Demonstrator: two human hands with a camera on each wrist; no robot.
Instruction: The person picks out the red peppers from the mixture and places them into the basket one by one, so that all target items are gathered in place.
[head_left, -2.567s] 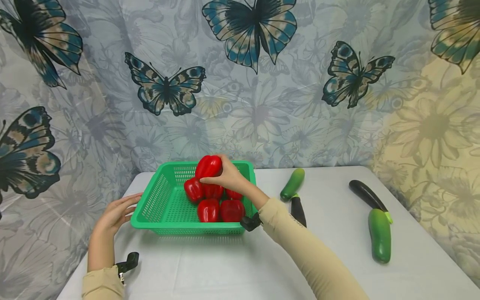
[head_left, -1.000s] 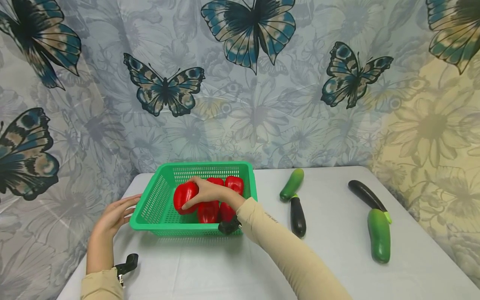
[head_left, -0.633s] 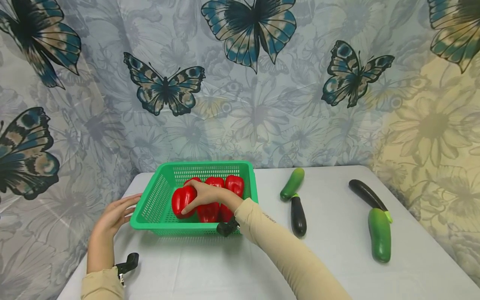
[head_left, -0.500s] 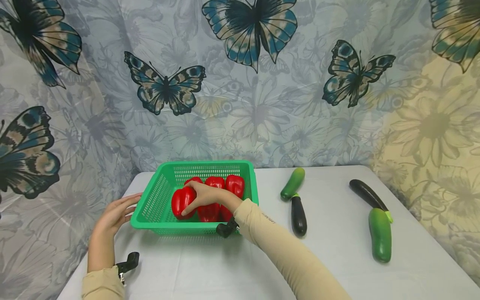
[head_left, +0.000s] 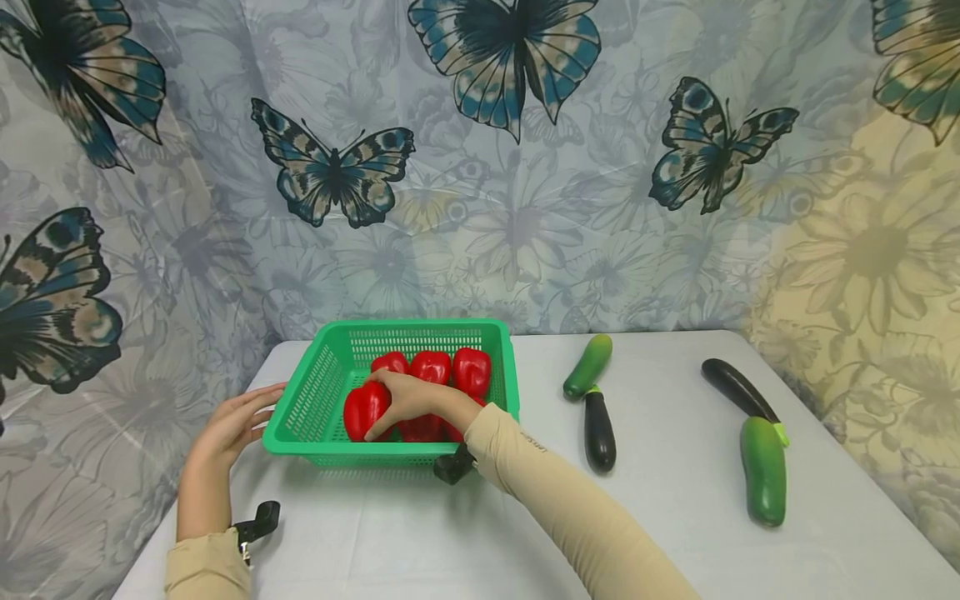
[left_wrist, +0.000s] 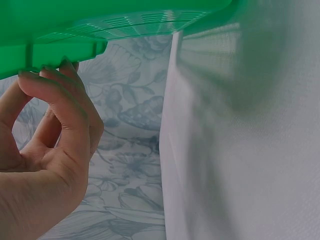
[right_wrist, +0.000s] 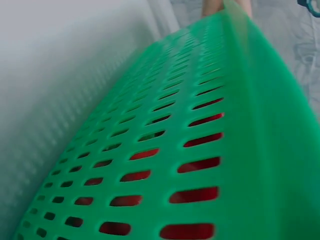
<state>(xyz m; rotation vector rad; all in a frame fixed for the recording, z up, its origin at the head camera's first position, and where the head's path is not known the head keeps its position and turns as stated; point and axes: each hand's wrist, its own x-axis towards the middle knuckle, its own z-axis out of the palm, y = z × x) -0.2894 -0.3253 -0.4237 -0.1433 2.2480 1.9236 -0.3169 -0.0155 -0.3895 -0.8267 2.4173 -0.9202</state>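
Note:
A green plastic basket (head_left: 330,449) with slotted walls stands on the white table. My right hand (head_left: 412,395) reaches over its front rim and grips a red bell pepper (head_left: 360,412), low in the front of the basket, left of the other peppers. Several more red bell peppers (head_left: 471,372) lie behind and to the right, some partly covered by the hand. My left hand (head_left: 234,423) touches the basket's left rim with its fingertips; the left wrist view shows these fingers (left_wrist: 75,107) bent under the rim. The right wrist view shows mostly the basket's slotted front wall (right_wrist: 160,105).
Right of the basket lie a green cucumber-like vegetable (head_left: 588,367) and an eggplant (head_left: 599,433). Farther right are another eggplant (head_left: 738,390) and a larger green vegetable (head_left: 763,472). A butterfly-print cloth (head_left: 517,250) hangs behind the table.
My right hand has brought the pepper from above the back of the pile forward, left and down into the basket's front. The left hand stays at the rim.

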